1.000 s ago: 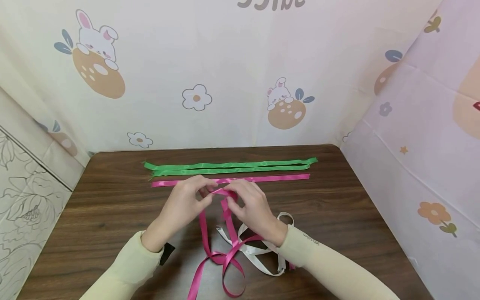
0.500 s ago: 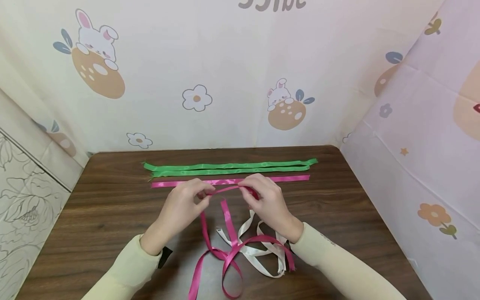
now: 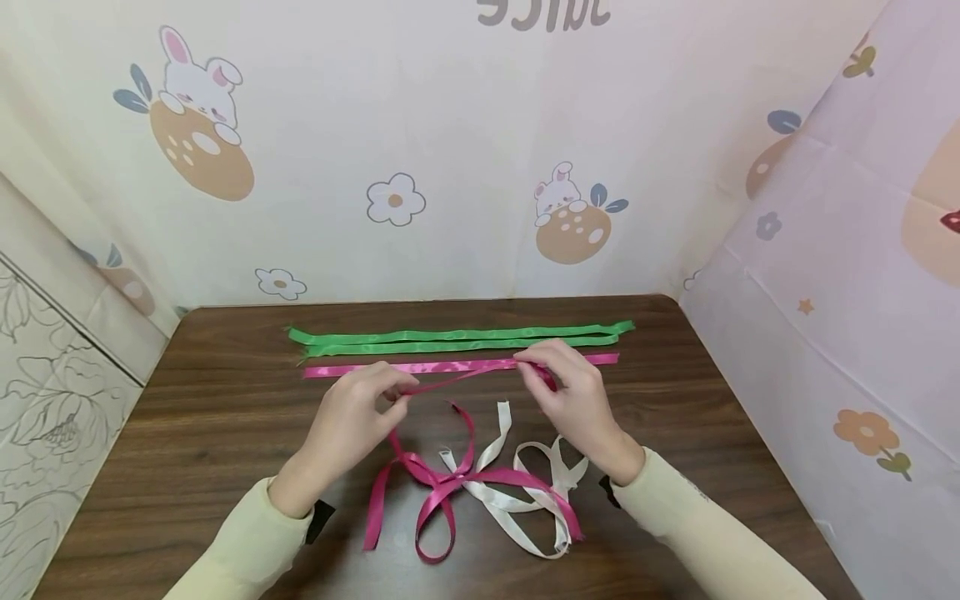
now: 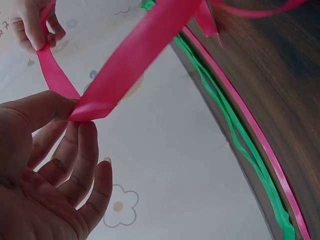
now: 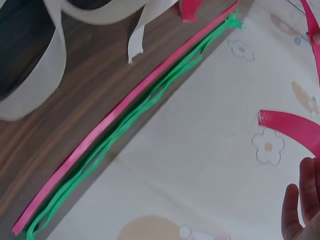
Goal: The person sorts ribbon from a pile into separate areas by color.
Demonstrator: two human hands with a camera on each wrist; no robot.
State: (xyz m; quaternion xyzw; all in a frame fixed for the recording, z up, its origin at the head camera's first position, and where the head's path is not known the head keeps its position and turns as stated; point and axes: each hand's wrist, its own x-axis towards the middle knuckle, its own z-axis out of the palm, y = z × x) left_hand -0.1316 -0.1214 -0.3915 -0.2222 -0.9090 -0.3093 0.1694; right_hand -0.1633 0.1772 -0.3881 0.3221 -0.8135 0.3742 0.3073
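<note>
A pink satin ribbon (image 3: 457,379) stretches in the air between my two hands. My left hand (image 3: 348,425) pinches it between thumb and fingers; in the left wrist view the ribbon (image 4: 132,57) folds over at that pinch. To the right, my right hand (image 3: 573,400) pinches the same ribbon near one end, and a short free end (image 5: 287,124) sticks out in the right wrist view. From the left hand the ribbon drops toward a loose pile of looped pink ribbon (image 3: 517,477) on the table. White ribbon (image 3: 510,518) lies tangled beside and partly under that pile.
Farther back on the brown wooden table (image 3: 225,417), a pink ribbon (image 3: 345,371) lies straight, left to right. Green ribbons (image 3: 450,336) lie parallel behind it, near the back edge. A patterned cloth (image 3: 465,208) hangs behind the table, and more cloth stands at both sides.
My right hand has moved right, drawing the pink ribbon out longer between the hands. The left hand has shifted slightly left. The loops of pink ribbon on the table have slid left and changed shape.
</note>
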